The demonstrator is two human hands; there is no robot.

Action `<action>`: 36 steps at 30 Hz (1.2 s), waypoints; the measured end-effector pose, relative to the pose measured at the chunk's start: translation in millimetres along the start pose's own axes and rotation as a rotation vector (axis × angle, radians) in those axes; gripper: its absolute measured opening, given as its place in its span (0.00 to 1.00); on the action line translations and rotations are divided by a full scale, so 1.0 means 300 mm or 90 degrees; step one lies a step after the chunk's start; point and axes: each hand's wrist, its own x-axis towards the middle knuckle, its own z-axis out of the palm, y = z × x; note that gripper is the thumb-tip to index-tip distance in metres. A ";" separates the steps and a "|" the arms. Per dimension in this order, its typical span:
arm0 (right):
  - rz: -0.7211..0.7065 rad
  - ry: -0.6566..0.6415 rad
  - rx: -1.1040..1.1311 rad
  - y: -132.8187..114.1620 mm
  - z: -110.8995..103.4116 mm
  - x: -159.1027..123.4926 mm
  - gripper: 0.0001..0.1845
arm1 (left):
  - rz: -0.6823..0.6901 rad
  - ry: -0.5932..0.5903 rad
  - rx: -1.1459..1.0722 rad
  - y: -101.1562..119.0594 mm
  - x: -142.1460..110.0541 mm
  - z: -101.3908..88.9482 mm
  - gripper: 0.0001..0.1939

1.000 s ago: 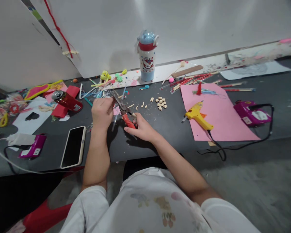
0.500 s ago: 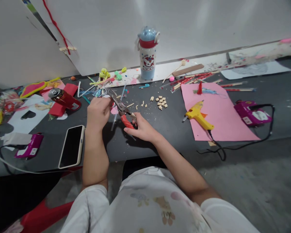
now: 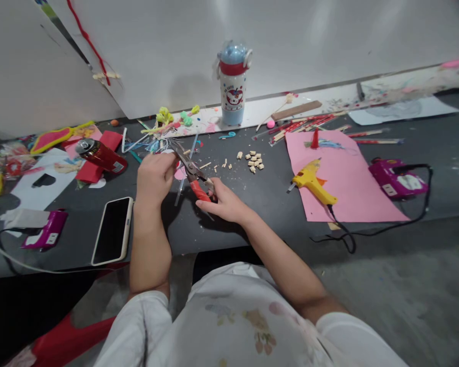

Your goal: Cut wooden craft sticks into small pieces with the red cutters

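My right hand is wrapped round the handles of red-handled pliers, whose metal jaws point up and to the left. At the jaws' tip, my left hand is closed with its fingers bent inward. What its fingers hold, if anything, is hidden behind the knuckles. Several short cut pieces of wooden stick lie in a small pile to the right of the pliers, with splinters and crumbs between. A clear thin strip lies on the table behind the pliers.
A bottle stands at the back. To the right, a yellow glue gun rests on pink paper, its cord trailing over the table edge. A phone, a red can and a purple power block lie to the left.
My left hand has shifted slightly left since the first frame, and the view has turned a little. Over the last half second, almost nothing differs; the pliers stay in my right hand.
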 end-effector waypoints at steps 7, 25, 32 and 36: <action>0.011 -0.013 0.053 0.003 0.002 0.000 0.28 | -0.005 0.019 0.007 0.003 0.001 0.012 0.12; -0.001 -0.007 0.092 -0.008 0.013 0.008 0.20 | -0.038 0.055 -0.119 0.013 -0.001 0.026 0.09; -0.009 0.005 0.082 -0.003 0.016 0.011 0.21 | -0.035 0.054 -0.145 0.014 0.005 0.018 0.09; -0.010 0.008 0.083 0.002 0.019 0.014 0.21 | -0.023 0.058 -0.171 0.016 0.008 0.013 0.09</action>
